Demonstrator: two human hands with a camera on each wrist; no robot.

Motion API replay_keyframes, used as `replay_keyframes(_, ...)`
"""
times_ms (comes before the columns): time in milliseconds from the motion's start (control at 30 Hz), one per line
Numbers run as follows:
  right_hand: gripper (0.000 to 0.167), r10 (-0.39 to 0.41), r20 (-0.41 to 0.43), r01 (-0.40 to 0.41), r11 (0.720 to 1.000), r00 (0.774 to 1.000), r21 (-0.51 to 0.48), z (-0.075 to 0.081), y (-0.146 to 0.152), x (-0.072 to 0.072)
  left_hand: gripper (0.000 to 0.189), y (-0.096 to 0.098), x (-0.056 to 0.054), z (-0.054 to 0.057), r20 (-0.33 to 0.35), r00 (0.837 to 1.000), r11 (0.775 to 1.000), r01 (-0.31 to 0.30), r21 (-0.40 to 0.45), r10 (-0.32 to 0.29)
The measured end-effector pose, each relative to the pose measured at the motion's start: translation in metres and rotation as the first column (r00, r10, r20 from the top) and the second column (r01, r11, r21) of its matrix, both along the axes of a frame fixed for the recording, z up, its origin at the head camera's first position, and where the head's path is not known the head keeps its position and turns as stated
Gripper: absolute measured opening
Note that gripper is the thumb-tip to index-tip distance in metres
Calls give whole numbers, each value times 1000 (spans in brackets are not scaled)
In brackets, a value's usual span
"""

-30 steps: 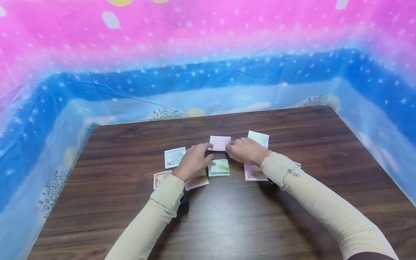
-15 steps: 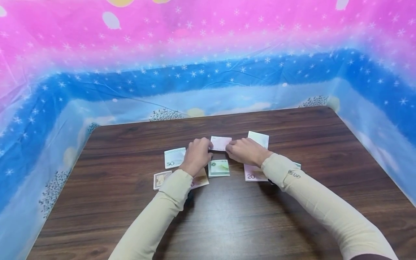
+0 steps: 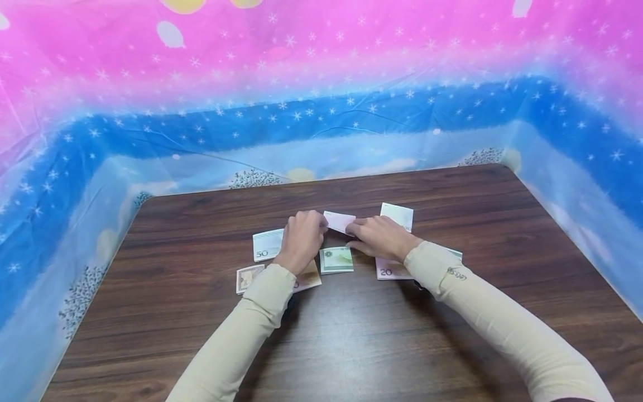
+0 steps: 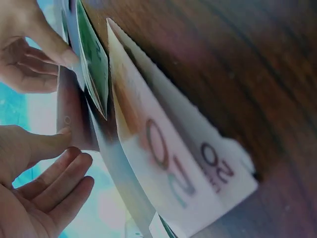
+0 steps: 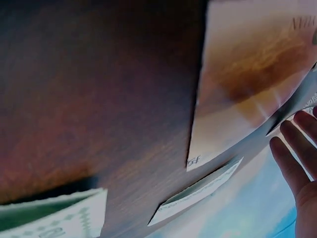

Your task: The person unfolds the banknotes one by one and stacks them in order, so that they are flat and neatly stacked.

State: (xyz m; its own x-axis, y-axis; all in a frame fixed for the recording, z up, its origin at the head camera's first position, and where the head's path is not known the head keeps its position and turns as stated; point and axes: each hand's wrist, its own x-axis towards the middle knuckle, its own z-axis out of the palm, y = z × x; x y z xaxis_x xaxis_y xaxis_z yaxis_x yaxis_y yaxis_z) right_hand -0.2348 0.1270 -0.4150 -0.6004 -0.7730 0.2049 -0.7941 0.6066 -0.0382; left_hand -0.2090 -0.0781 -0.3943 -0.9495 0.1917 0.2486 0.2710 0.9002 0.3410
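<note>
A folded pink banknote (image 3: 339, 221) slants between my two hands, lifted at the far middle of the group. My left hand (image 3: 303, 237) pinches its left end; in the left wrist view that hand's other fingers (image 4: 62, 186) are spread away from the note. The right hand (image 3: 383, 234) has its fingertips on the other end, with the thumb on the near side. Just in front of the pink note lies a folded green banknote (image 3: 337, 260). A brown folded 20 banknote (image 4: 158, 158) stands partly unfolded under my left wrist.
More folded banknotes lie around: a 50 note (image 3: 267, 245) and a small brown note (image 3: 248, 278) at left, a whitish note (image 3: 399, 215) and a pink 20 note (image 3: 392, 269) at right. A snowflake-patterned curtain (image 3: 301, 120) surrounds the wooden table (image 3: 346, 340).
The pink banknote has turned from nearly level to slanting down to the right. My left hand has shifted slightly, its thumb closing in; the right thumb now shows lower. The other notes stay put.
</note>
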Motion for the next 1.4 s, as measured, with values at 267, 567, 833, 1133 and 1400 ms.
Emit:
replay_keyframes(267,7,-34,-129,22,995,991,-96,1,2,2,10,-4,6,1,-40,998,997,43,64,-40)
replay_keyframes(567,16,-71,-86,44,957,994,-288,13,7,12,12,-10,16,10,-58,998,970,52,239,-40)
replay_keyframes(833,16,-71,36,80,891,997,-448,26,10,25,9,-14,28,23,0,998,933,59,354,-63)
replay_keyframes(1133,12,-39,285,212,765,958,-609,31,10,44,11,-16,45,28,104,986,836,54,546,-132)
replay_keyframes(1400,17,-47,462,367,680,886,-634,30,7,63,14,-17,59,22,183,971,721,-14,693,-157)
